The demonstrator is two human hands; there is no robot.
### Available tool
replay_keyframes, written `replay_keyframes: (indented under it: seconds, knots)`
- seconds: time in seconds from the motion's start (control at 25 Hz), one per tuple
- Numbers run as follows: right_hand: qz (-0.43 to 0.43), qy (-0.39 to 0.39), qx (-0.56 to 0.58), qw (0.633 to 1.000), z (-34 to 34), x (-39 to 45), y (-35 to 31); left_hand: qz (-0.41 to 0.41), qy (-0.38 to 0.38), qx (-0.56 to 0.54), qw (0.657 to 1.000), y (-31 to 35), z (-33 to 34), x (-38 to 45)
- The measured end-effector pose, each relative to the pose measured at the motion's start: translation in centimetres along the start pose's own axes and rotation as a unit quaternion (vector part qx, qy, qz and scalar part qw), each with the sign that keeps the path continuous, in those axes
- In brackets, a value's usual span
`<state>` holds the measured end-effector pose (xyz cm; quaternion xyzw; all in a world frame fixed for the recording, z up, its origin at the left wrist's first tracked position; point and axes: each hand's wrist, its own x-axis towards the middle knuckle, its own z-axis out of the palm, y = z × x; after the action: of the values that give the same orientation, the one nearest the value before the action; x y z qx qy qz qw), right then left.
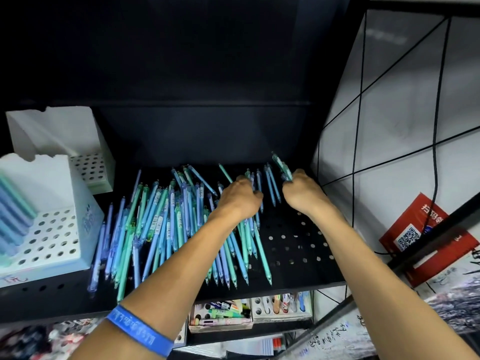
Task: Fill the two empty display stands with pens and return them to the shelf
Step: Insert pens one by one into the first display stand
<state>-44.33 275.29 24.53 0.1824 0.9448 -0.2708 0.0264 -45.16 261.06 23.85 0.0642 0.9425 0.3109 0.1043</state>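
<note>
Pens (161, 229) lie loose in a blue and green heap on the black perforated shelf (298, 245), tips mostly toward you, the heap filling the shelf from about 7 o'clock to the centre. At 8 o'clock stands the nearer display stand (52, 237), a few pens already seated in its left holes and most holes still bare. Behind it at 10 o'clock sits the second display stand (91, 167), every hole that shows being empty.

Your left hand (240, 200) rests on the far side of the heap, fingers curled down among the barrels; whether they have closed on any pen you cannot tell from here. Your right hand (302, 193), at 2 o'clock of the left, pinches a small bundle of green pens (281, 166) that juts up and away beyond the knuckles.

To do this gathering well, square the bundle so all tips face one way before you carry it left. Take a few at a time, since a fat fistful will likely splay and miss the holes. Seat each tip straight down, and fill the nearer stand first.
</note>
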Motion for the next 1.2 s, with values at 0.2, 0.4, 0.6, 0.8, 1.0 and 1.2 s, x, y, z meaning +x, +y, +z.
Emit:
replay_keyframes:
  seconds: [0.2, 0.4, 0.6, 0.8, 1.0, 1.2]
  knots:
    - [-0.004, -0.012, -0.044, 0.999, 1.5, 1.2, -2.0, -0.015, 0.093, -0.124, 0.988, -1.1, -0.6, 0.6]
    - [-0.015, 0.001, -0.078, 0.997, 2.9, 1.4, -2.3, -0.076, 0.132, -0.304, 0.941, -1.7, -0.7, 1.3]
    - [-0.023, -0.004, -0.098, 0.995, 3.5, 0.8, -2.8, -0.142, 0.158, -0.474, 0.854, -1.0, -1.2, 1.5]
    - [-0.037, -0.011, -0.132, 0.990, 3.8, 0.5, -3.6, -0.183, 0.152, -0.590, 0.772, -1.8, -1.5, 2.2]
    - [-0.029, 0.007, -0.202, 0.979, 4.6, 0.7, -4.2, -0.156, 0.152, -0.629, 0.746, -2.5, -2.1, 1.7]
    - [-0.049, -0.016, -0.200, 0.978, 3.9, 0.8, -3.8, -0.134, 0.128, -0.669, 0.720, -2.6, -2.6, 0.7]
